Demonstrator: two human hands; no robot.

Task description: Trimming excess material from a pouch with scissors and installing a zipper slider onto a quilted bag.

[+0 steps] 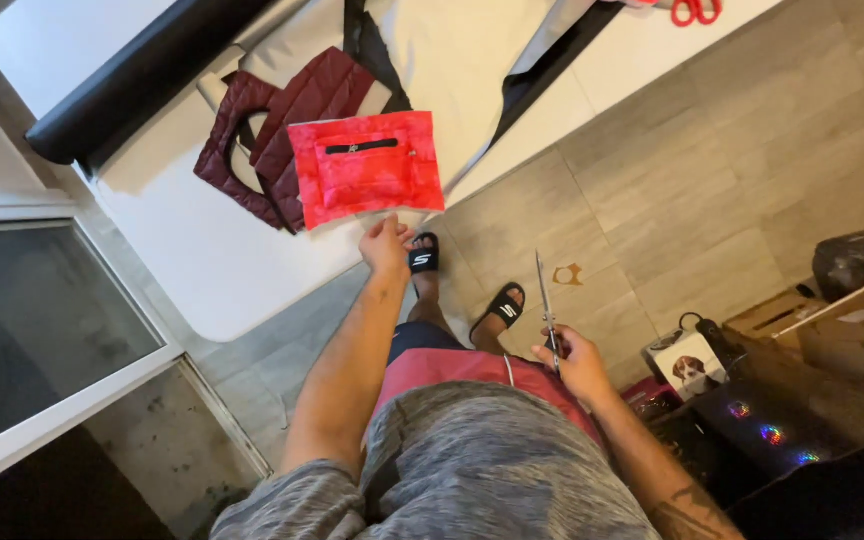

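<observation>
A red fabric panel [367, 168] with a black zipper lies on the white table [222, 260], partly over a dark maroon quilted piece [272, 130]. My left hand [385, 245] reaches out and pinches the near edge of the red panel. My right hand [572, 360] is held near my waist and grips a pair of long metal scissors [545, 300], blades pointing away from me, shut together.
Cream and black fabric [452, 50] covers the far part of the table, beside a black roll [132, 85]. Red-handled scissors [694, 10] lie at the table's far end. Cardboard boxes [822, 320], a black bag [862, 255] and clutter stand on the tiled floor at right. A glass panel [32, 330] is at left.
</observation>
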